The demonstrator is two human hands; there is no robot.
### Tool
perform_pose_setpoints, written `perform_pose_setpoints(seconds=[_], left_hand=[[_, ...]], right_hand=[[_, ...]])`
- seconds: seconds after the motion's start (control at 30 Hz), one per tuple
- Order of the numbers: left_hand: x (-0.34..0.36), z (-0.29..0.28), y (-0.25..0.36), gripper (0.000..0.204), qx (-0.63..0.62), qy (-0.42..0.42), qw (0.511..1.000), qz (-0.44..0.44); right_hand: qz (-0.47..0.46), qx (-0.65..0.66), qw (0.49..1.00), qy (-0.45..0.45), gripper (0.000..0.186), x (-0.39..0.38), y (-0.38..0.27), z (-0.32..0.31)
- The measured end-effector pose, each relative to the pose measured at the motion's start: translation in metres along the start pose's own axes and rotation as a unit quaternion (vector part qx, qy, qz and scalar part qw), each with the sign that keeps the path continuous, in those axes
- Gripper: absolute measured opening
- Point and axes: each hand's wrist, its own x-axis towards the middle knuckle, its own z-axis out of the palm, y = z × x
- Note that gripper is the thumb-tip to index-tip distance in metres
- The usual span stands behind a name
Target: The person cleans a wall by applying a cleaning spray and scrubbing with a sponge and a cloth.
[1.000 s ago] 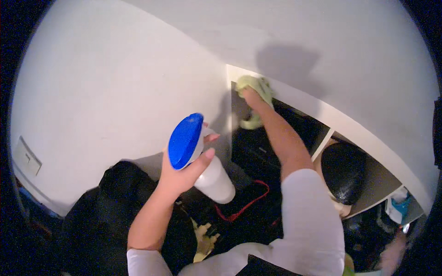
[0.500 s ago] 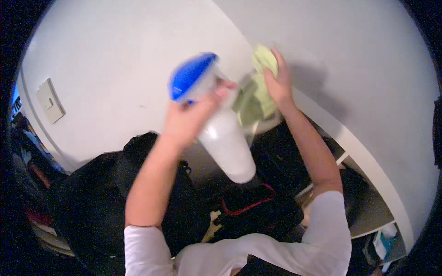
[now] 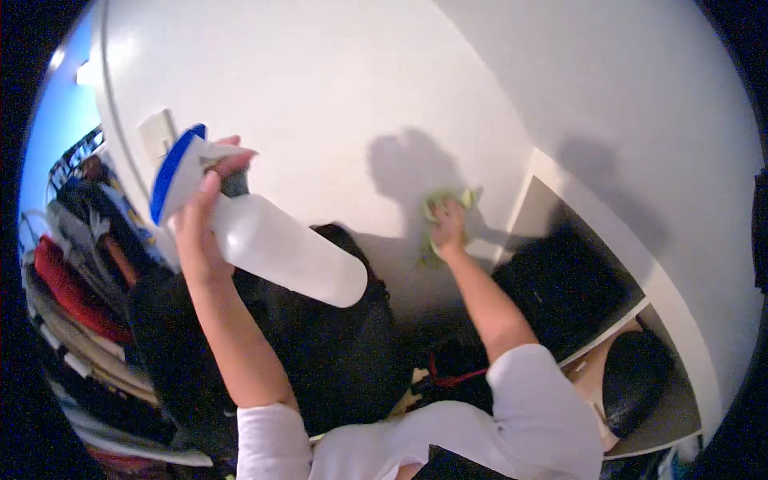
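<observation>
A white spray bottle (image 3: 292,252) with a blue-topped trigger head is tilted in front of the white wall. My left hand (image 3: 198,220) is closed round its neck, the fingers near the trigger. Against the wall, right of the bottle, my right hand (image 3: 450,226) presses a crumpled light-green cloth (image 3: 470,197). Part of the cloth is hidden under the palm, and its edges are slightly blurred.
A light switch (image 3: 158,136) is on the wall behind the bottle's head. Clothes (image 3: 76,296) hang at the left, including a red piece. Dark fabric (image 3: 320,344) lies below the bottle. White-edged shelving (image 3: 680,336) with dark items stands at the right.
The bottle and my left hand have moved left, and the bottle tilts further. My right hand has gone from holding the cloth raised to flattening it on the wall lower down. The view has shifted.
</observation>
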Motion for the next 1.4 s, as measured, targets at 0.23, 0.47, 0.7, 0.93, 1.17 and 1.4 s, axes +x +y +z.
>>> perform_pose_setpoints(seconds=[0.23,0.47,0.7,0.93,1.17,1.4], left_hand=[[-0.019,-0.102,0.061,0.057,0.082,0.016,0.991,0.108],[-0.014,-0.093,0.047,0.052,0.161,0.029,0.984,0.075],[-0.021,-0.132,0.06,0.051,0.15,0.061,0.983,0.087],[-0.031,-0.134,0.063,0.053,0.123,0.121,0.974,0.147],[-0.031,-0.127,0.066,0.057,0.083,0.078,0.982,0.15],[-0.038,-0.152,0.075,0.055,0.126,0.099,0.97,0.183]], right_hand=[[0.037,0.108,0.991,0.068,0.038,0.101,-0.086,-0.064],[-0.343,0.132,0.93,0.021,0.042,0.249,-0.288,0.003],[-0.428,0.14,0.892,-0.022,0.032,0.139,-0.326,0.055],[-0.277,0.388,0.845,-0.243,0.029,0.256,-0.344,0.05],[-0.479,0.116,0.869,0.034,0.035,0.17,-0.367,0.086],[-0.472,0.414,0.719,-0.298,0.029,0.212,-0.362,0.062]])
